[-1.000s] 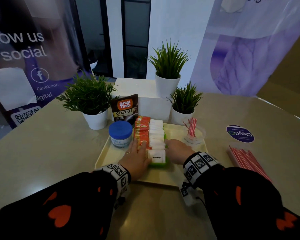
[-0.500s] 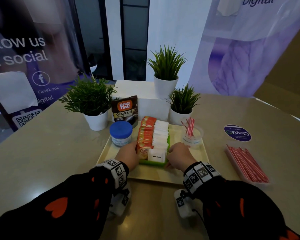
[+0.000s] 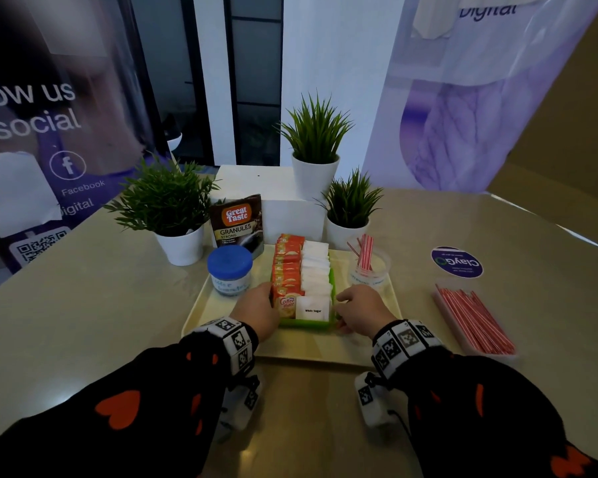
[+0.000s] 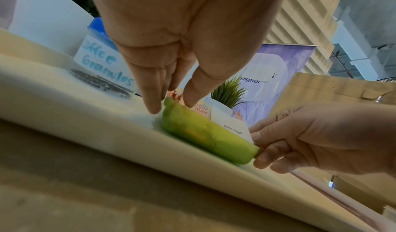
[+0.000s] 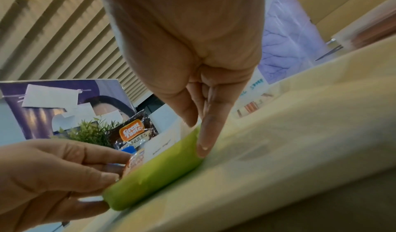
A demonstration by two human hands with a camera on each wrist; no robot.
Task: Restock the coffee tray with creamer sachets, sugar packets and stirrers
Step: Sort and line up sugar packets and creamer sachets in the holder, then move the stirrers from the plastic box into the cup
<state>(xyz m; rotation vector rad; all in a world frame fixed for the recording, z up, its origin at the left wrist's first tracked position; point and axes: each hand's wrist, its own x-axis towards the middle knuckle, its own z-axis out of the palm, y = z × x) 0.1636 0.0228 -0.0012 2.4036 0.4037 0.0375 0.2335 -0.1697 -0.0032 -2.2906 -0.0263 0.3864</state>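
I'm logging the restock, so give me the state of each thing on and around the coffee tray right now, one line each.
Green bin: on the tray, filled with two rows of sachets.
Left hand: pinching the bin's left end.
Right hand: gripping its right end.
Blue-lidded jar: lid on, upright.
Stirrer cup: upright, few stirrers inside.
Loose stirrers: lying off the tray.
Coffee pouch: standing.

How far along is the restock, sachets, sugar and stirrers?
Looks done: the green bin on the tray holds a full row of creamer sachets beside sugar packets. In hand: left hand and right hand pinch the bin's near corners. Left: the stirrer cup holds only a few; most stirrers lie on the table.
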